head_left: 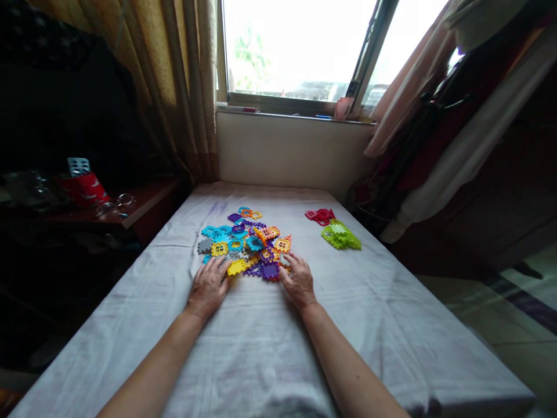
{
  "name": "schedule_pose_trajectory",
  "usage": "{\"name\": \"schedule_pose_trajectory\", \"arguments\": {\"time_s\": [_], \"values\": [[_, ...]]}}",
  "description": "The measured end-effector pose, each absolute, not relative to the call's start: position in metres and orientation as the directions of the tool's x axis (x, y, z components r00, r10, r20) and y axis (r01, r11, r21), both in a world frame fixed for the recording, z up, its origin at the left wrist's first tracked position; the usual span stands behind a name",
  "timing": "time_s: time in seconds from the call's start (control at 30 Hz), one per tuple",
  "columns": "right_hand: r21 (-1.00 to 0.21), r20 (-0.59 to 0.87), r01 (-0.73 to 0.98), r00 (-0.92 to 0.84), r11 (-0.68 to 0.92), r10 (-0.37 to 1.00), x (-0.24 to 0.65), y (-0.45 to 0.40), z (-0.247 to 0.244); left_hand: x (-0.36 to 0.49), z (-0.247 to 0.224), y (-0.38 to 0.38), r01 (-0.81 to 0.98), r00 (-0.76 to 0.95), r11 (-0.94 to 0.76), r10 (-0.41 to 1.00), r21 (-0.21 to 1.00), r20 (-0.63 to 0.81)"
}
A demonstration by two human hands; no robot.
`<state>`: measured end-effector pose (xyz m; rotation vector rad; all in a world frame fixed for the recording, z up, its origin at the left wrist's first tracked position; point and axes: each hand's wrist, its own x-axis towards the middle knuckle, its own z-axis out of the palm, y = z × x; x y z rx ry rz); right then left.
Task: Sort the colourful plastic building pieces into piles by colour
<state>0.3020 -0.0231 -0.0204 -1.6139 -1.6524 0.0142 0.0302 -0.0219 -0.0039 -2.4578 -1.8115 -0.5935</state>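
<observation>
A mixed pile of plastic interlocking tiles (237,245) in blue, purple, orange, yellow and grey lies on the cloth-covered table. At its near left edge rests my left hand (209,284), fingers spread, beside a yellow tile (237,267); whether the thumb touches that tile is unclear. My right hand (299,280) lies at the near right edge with its fingers apart, next to a purple tile (270,270) and an orange window tile (282,244). Some fingertips are partly lost among the pieces. Neither hand appears to grip a tile.
Farther right sit a small heap of red tiles (321,216) and a heap of lime-green tiles (341,234). A pale sheet (348,325) covers the table. Left of it, a side table carries a red container (85,188) and glasses (116,205). Clothes (461,145) hang at right.
</observation>
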Motion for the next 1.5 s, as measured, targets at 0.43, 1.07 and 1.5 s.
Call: {"name": "schedule_pose_trajectory", "arguments": {"time_s": [0.43, 1.07, 1.5], "values": [[-0.413, 0.298, 0.875, -0.133, 0.253, 0.945, 0.271, -0.013, 0.003, 0.02, -0.032, -0.005, 0.895, 0.154, -0.355, 0.816, 0.272, 0.557], [-0.837, 0.325, 0.54, 0.356, 0.091, 0.876, 0.261, 0.017, -0.013, 0.03, -0.009, -0.025, 0.863, 0.352, -0.479, 0.798, 0.162, 0.489], [-0.702, 0.464, 0.711, 0.408, 0.045, 0.787, 0.355, -0.005, -0.024, -0.013, -0.009, -0.005, 0.919, -0.036, -0.207, 0.802, 0.335, 0.596]]}}
